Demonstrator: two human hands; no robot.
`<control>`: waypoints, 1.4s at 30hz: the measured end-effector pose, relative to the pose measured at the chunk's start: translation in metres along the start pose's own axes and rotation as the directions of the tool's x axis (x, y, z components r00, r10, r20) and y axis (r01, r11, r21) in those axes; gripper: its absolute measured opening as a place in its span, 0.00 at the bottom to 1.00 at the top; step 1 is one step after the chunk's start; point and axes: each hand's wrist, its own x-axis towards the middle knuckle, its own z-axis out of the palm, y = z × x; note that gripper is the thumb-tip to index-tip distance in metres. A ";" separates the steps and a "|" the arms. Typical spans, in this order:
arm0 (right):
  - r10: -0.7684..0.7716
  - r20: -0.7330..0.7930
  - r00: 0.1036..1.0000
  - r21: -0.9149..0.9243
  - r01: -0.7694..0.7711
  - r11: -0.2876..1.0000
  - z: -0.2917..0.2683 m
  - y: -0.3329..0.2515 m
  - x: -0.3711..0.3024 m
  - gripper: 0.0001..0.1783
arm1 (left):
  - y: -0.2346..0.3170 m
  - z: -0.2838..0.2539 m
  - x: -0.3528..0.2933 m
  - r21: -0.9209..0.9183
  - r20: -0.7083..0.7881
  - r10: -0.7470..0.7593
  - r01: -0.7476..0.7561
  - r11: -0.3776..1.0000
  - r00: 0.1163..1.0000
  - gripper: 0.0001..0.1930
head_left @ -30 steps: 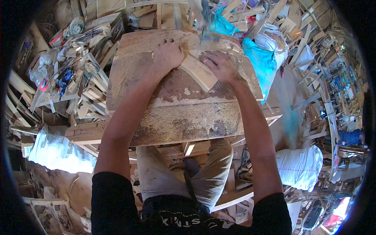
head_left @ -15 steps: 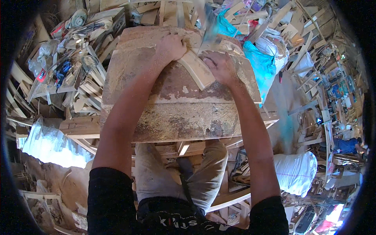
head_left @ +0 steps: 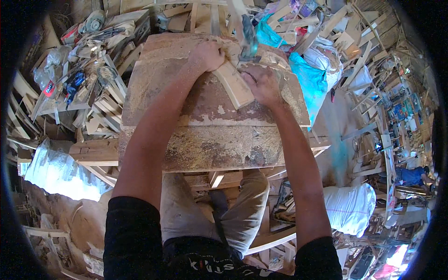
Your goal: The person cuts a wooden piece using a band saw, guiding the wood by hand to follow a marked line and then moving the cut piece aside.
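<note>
A pale, slightly curved wooden board (head_left: pixel 234 86) lies aslant on a worn brown saw table (head_left: pixel 163 100), its near end pointing toward me. My left hand (head_left: pixel 208 56) is closed over the board's far left part, fingers curled on its edge. On the right side, my right hand (head_left: pixel 264 86) holds the board's edge with bent fingers; its fingertips are partly hidden. Just beyond the board and between the hands stands a blue-green machine part (head_left: pixel 249 39), which looks like a bandsaw's guide. The blade itself is hard to make out.
Sawdust covers the table's front section (head_left: pixel 210 147). Wood offcuts (head_left: pixel 109 107) are heaped at the left, near a plastic bottle (head_left: pixel 48 86). A turquoise sack (head_left: pixel 310 77) hangs against the table's right side, and a white sack (head_left: pixel 350 208) lies lower right.
The board's near end has shifted slightly left. My right hand has turned a little and its fingers have shifted on the edge; my left hand moved slightly right.
</note>
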 end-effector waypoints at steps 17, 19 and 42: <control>0.009 -0.072 0.997 0.112 -0.001 0.994 0.001 -0.013 0.002 0.15 | -0.001 0.004 0.016 -0.016 -0.035 0.151 -0.151 0.988 0.988 0.20; 0.011 -0.079 0.997 0.116 -0.002 0.993 0.006 -0.015 0.005 0.15 | -0.012 0.009 0.022 -0.019 -0.086 0.188 -0.190 0.982 0.978 0.20; 0.067 -0.132 0.989 0.064 -0.058 0.996 0.014 -0.019 0.006 0.16 | -0.010 0.012 0.041 -0.115 -0.014 0.329 -0.329 0.938 0.944 0.17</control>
